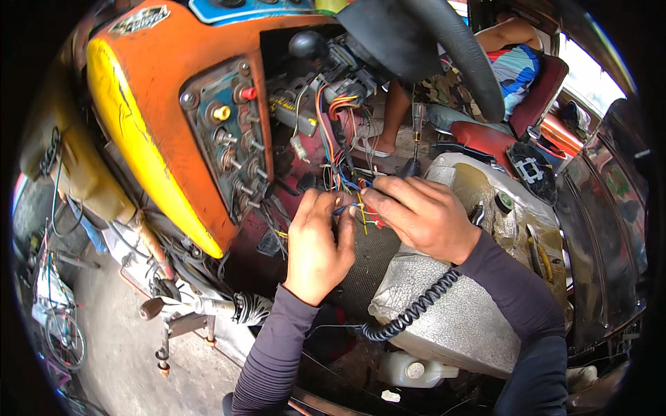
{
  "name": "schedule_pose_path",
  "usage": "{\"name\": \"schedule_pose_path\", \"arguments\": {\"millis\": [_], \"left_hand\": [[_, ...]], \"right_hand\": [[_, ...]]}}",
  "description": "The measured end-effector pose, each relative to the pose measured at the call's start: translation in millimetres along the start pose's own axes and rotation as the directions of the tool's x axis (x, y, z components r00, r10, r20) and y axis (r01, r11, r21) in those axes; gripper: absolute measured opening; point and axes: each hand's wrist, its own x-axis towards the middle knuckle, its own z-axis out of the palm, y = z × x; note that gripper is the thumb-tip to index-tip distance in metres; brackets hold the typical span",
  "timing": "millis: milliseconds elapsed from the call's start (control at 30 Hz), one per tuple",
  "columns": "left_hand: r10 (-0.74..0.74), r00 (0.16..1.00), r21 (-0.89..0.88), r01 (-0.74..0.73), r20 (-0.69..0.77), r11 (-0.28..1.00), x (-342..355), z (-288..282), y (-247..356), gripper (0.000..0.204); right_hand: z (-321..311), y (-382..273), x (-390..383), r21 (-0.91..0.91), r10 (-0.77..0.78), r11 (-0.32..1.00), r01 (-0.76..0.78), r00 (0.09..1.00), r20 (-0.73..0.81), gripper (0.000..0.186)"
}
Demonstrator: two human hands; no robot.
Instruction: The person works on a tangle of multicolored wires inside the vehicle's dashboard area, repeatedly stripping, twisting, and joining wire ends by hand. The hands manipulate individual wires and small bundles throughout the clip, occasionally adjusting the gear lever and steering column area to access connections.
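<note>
Below the steering column, both my hands are close together at a bundle of loose coloured wires (pixel 334 156). My left hand (pixel 317 243) pinches a blue wire (pixel 345 208) between thumb and fingers. Just beside it, my right hand (pixel 424 216) has its fingers bent and pressed together at the same wires; its fingertips partly hide what they grip. A yellow wire (pixel 364 215) and a red wire (pixel 371 205) stick out between the hands. Higher up, more wires run from a connector (pixel 347 90) on the column.
An orange and yellow dashboard panel (pixel 166 90) with switches stands at left. A black steering wheel (pixel 465 52) hangs above. At right is a silver padded cover (pixel 451 312) with a coiled black cable (pixel 416 308); a plastic jug (pixel 415 371) lies below. Another person (pixel 513 62) sits at upper right.
</note>
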Motion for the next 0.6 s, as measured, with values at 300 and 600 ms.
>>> {"name": "schedule_pose_path", "arguments": {"millis": [300,600], "left_hand": [[-0.088,0.994,-0.077,0.093,0.071,0.993,-2,-5,0,0.011],[-0.135,0.984,-0.166,0.154,0.120,0.974,-2,-5,7,0.012]], "right_hand": [[1,3,1,-0.120,-0.194,0.972,0.201,0.979,0.066,0.026],[7,-6,4,-0.012,-0.063,0.998,0.064,0.998,0.009,0.019]]}}
